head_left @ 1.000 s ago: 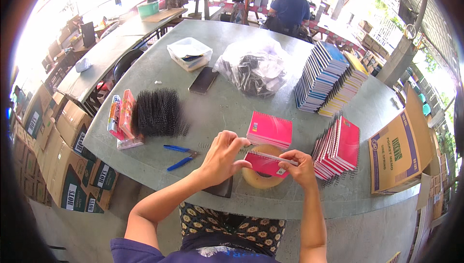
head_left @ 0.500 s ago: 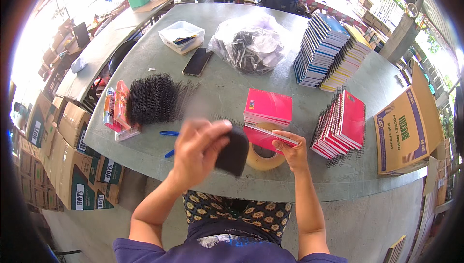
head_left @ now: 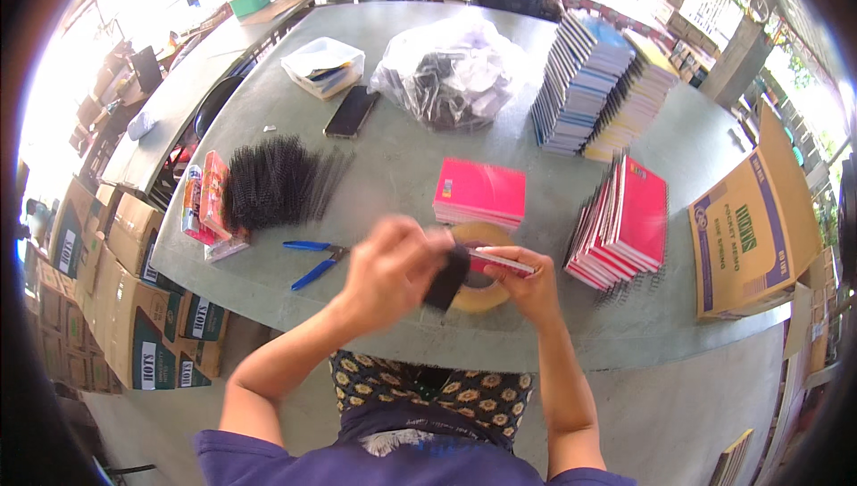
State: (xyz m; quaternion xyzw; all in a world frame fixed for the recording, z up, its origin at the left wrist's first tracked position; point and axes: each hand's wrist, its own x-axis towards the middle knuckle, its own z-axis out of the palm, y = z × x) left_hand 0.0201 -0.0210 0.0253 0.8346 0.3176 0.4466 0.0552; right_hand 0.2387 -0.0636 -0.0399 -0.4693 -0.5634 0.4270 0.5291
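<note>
My right hand grips a small red notebook by its right end, tilted so that mostly its page edges show. My left hand, smeared by motion, has its fingers curled by the notebook's left end. A flat black pad hangs from the left fingers; how they grip it is partly hidden. Under the notebook lies a wide roll of tape. Just behind is a stack of red notebooks. Blue-handled pliers rest left of my left hand.
Black spiral coils are heaped at left, beside orange packets. Red coil-bound notebooks stand at right near an open carton. Farther back are a phone, a white tub, a plastic bag and tall blue notebook stacks.
My left hand has moved right and slightly down with the black pad, uncovering the pliers. The red notebook has tipped, showing less of its cover. My view has shifted slightly.
</note>
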